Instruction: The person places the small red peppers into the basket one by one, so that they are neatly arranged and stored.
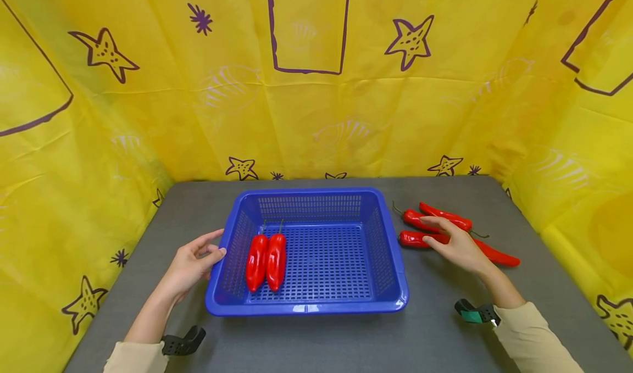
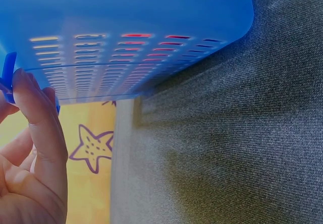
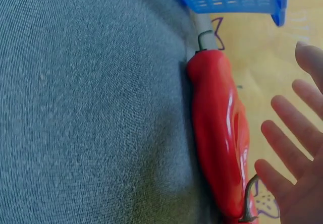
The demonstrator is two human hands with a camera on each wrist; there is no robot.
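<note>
A blue plastic basket [image 1: 306,308] stands on the grey table, with two red peppers [image 1: 256,263] side by side at its left end, stems toward the back. My left hand [image 1: 190,263] grips the basket's left rim between thumb and fingers; the left wrist view shows the fingers at the rim [image 2: 9,77]. To the right of the basket lies a group of long red peppers [image 1: 499,255]. Over this group hovers my right hand [image 1: 460,246], fingers spread and holding nothing. One pepper [image 3: 217,128] lies close beside those fingers in the right wrist view.
The grey cloth-covered table [image 1: 316,345] spreads around the basket. A yellow curtain [image 1: 316,126] with starfish drawings closes off the back and both sides. Each wrist carries a black strap [image 1: 183,341].
</note>
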